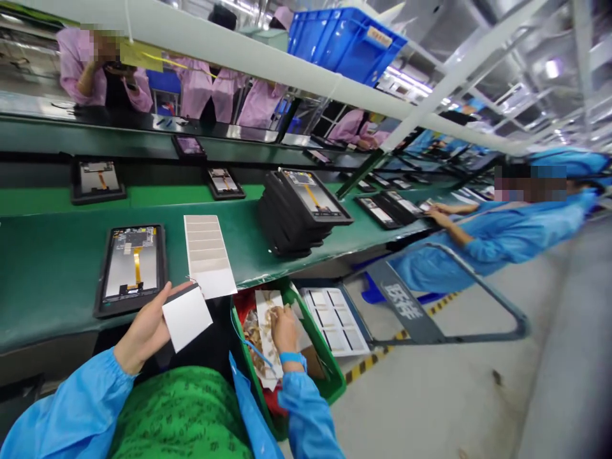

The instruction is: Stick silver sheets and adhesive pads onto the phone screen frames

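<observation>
At the bench (52,255) edge, a white card (189,322) in the left hand (146,328)

From the head view, the left hand grips the white card by its dark-edged side, in front of the bench. The right hand (285,328) reaches into a green bin (336,384), fingers bent over a scrap-covered sheet (266,331); whether it pinches anything, I can't quite tell. An opened tablet (150,271) lies in a black tray (102,299) on the bench, just beyond the left hand. Right of it lies a striped sheet (206,248), then a stack of trays (287,223).
</observation>
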### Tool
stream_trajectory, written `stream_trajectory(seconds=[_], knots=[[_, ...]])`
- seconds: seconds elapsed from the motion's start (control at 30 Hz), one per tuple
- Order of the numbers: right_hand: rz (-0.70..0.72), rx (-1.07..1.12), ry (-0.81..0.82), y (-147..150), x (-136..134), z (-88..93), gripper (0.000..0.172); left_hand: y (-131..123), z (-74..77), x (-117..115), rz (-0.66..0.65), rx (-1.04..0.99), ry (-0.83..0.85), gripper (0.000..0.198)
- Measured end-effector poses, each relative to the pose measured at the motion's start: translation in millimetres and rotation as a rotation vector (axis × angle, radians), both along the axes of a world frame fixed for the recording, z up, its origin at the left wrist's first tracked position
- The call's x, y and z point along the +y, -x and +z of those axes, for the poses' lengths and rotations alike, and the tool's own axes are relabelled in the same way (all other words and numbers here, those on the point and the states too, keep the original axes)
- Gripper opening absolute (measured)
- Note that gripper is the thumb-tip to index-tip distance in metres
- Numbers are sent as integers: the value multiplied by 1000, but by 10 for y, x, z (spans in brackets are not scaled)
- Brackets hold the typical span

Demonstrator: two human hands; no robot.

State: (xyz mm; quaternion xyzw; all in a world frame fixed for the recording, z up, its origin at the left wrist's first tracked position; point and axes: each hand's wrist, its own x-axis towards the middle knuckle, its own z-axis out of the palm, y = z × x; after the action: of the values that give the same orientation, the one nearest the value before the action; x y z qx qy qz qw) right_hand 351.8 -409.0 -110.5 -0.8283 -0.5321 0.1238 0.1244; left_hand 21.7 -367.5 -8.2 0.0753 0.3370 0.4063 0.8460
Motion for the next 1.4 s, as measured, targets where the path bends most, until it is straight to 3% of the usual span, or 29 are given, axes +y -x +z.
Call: stream_trajectory(seconds=[0.07, 0.1, 0.17, 0.23, 0.3, 0.4, 0.57, 0.67, 0.73, 0.8, 0.93, 1.03, 1.13, 1.23, 1.4], knots=[[201, 97, -89, 501, 6, 287, 23, -59, 37, -9, 66, 33, -2, 49], [396, 211, -191, 781, -7, 441, 33, -88, 58, -10, 107, 51, -5, 47], [810, 368, -283, 1306, -44, 729, 67, -114, 101, -10, 203, 86, -17, 45], [993, 417, -333, 1683, -48, 937, 67, -58, 135, -16, 293, 97, -53, 47], [990, 481, -380, 1875, 12, 1045, 55, 93, 150, -37, 352, 98, -127, 53], [798, 743, -357, 1958, 180, 1072, 44, 433, 118, -96, 384, 213, -262, 50], [533, 1448, 26, 2238, 350, 976, 40, 923, -94, -212, 291, 453, -366, 50], [484, 1641, 157, 2506, 345, 908, 48, 1124, -272, -288, 381, 757, -431, 43], [571, 1556, 176, 2614, 381, 897, 50, 1264, -369, -340, 420, 921, -455, 40], [735, 1296, 161, 2640, 501, 922, 50, 1431, -429, -381, 436, 978, -424, 41], [972, 593, -113, 2575, 972, 983, 47, 1810, -460, -391, 510, 1012, -271, 47], [1140, 304, -228, 2569, 1317, 946, 52, 2019, -469, -338, 517, 935, -217, 63], [1227, 196, -244, 2611, 1492, 849, 35, 2087, -472, -260, 485, 810, -174, 74], [1234, 208, -311, 2645, 1548, 784, 22, 2042, -419, -152, 430, 740, -172, 58], [991, 427, -475, 2647, 1690, 893, 25, 1817, -246, 224, 329, 809, -356, 37]])
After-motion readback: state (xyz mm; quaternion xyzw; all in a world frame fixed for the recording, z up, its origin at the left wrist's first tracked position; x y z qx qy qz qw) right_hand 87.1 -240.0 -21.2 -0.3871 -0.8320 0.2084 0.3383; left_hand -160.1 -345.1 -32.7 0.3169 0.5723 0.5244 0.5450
